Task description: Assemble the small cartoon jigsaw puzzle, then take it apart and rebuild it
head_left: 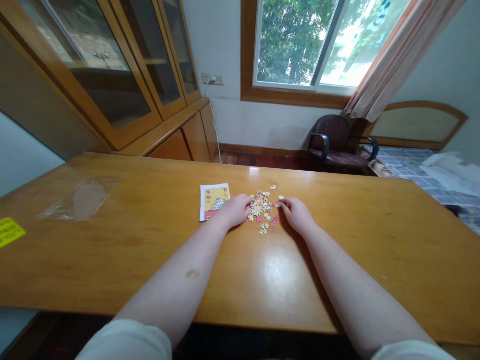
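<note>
Head view: a loose heap of jigsaw pieces (257, 209) is spread near the middle of a wooden table (150, 250), between the two hands. Cream, white and pink pieces are mixed together, some of them overlapped, with one piece set apart beyond the far side and a few scattered at the near side. The heap's left edge is reached by the left hand (236, 211), whose fingers are curled and held narrowly; whether a piece is pinched by them cannot be told. The right edge is met by the right hand (296, 212), its thumb and fingers also kept close together beside a pale piece; whether that piece is gripped or only touched cannot be made out. A picture card (215, 198) with a white border, on which a pale cartoon figure is printed against yellow, is laid flat just left of the heap and is partly hidden by the left hand. Farther left on the table, a clear plastic bag (85, 197) is seen lying flat, and a yellow label (11, 231) is placed by the left edge. Beyond the table, a dark chair (332, 140) is positioned below the window (296, 45).
</note>
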Demonstrator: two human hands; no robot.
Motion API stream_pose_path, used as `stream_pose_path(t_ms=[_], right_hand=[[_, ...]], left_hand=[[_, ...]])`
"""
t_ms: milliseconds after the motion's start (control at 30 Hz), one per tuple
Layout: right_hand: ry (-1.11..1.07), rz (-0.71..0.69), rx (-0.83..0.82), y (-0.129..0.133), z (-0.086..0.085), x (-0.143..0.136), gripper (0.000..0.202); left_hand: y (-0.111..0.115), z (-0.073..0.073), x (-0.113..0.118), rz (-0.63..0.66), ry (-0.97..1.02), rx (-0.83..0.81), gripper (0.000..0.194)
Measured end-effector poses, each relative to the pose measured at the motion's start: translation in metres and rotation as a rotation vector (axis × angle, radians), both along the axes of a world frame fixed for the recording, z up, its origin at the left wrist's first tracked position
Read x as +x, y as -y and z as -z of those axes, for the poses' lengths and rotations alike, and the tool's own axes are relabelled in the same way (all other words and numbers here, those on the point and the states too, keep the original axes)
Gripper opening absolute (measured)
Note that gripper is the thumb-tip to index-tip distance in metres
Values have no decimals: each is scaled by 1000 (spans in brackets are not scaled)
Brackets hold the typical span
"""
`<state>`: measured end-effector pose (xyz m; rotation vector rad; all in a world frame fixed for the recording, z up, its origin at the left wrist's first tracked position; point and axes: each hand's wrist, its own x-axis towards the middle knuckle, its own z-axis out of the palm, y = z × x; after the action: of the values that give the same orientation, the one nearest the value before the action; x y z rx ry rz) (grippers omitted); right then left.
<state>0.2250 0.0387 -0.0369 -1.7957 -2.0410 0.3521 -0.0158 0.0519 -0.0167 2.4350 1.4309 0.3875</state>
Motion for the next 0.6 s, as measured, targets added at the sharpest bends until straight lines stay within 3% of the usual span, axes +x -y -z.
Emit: stream_pose_path(t_ms=[67,133,200,233,333,400,500,600], right_hand=[[-12,-113,33,5,-1,-3,42],[46,-242,37,11,1,-6,76],[141,-306,-1,17,4,-10,102],[182,-305,-22,18,6,-12,106],[244,-199,-27,16,11,-12,95],[237,-97,-10,11,12,-9,83],[199,-76,8,10,10,-9,77],[188,-223,31,16,8,-17,88]], left_hand=[[0,2,1,50,66,19,37],[0,2,1,60,104,48,40],[0,0,0,-5,73,63,39],[-1,-2,-2,-66,40,67,37],[0,-10,-5,-268,-59,75,32],[0,-15,-7,-321,-112,60,31],[3,-19,-7,-225,-187,19,30],[7,-21,-4,-85,-212,-3,27]])
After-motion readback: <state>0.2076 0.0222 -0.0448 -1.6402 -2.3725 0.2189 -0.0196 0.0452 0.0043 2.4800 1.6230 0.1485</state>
